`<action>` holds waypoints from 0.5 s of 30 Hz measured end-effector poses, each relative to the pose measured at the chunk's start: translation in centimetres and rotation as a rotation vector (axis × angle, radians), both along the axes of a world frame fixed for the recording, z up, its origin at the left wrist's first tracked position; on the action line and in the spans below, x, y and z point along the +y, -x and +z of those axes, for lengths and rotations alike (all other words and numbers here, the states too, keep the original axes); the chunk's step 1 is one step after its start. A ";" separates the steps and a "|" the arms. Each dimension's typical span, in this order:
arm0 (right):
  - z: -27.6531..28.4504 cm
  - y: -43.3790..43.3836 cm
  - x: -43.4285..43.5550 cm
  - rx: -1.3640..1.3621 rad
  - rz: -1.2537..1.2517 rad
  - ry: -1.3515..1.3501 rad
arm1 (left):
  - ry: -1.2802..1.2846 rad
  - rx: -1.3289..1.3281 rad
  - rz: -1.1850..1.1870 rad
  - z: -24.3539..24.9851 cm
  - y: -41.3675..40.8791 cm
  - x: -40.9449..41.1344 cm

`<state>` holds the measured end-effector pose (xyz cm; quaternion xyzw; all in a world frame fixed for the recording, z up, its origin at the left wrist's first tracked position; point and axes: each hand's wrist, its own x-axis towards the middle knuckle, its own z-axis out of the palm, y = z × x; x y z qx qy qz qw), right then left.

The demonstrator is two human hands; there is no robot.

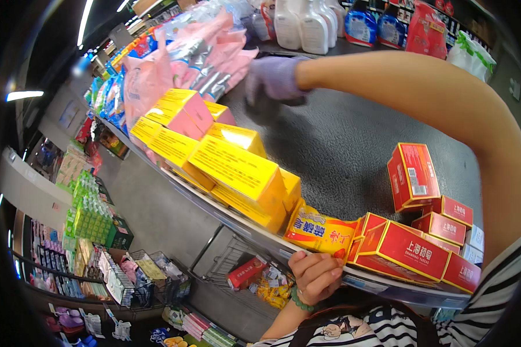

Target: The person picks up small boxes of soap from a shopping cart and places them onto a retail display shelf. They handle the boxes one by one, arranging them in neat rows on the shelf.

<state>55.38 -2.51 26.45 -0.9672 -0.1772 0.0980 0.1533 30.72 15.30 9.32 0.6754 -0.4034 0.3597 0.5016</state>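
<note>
My left hand [316, 277], bare with a green bead bracelet at the wrist, is curled on the shelf's front edge [369, 284]. Right above its fingers lies a yellow-and-orange soap packet [319, 230]. My right hand [273, 82] wears a lilac glove and reaches over the dark shelf surface [330, 143], close to pink plastic packs [225, 65]. Motion blurs it, and the dark area below the fingers could be the glove's palm or a cloth. Stacked yellow boxes [239, 169] line the front edge. Red soap boxes [417, 249] stand right of the packet.
White bottles [301, 26], blue bottles [360, 26] and a red pack [425, 34] stand along the back. A wire shopping cart [225, 260] with a red box and yellow packets is below the shelf. Green packs [91, 212] are stacked across the aisle floor [147, 195].
</note>
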 end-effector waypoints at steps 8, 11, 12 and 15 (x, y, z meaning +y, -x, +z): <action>-4.9 -2.9 -1.2 0.160 0.225 0.190 | 0.044 0.064 -0.078 -0.5 0.6 -0.1; -2.9 -1.8 -1.6 0.235 0.285 0.422 | 0.078 0.087 -0.059 -0.5 0.2 -0.1; -1.7 -1.0 -2.5 0.259 0.304 0.436 | 0.077 0.095 -0.075 -0.4 0.1 0.0; -0.1 -1.9 -3.7 0.214 0.198 0.428 | 0.076 0.110 -0.096 -0.4 0.5 0.4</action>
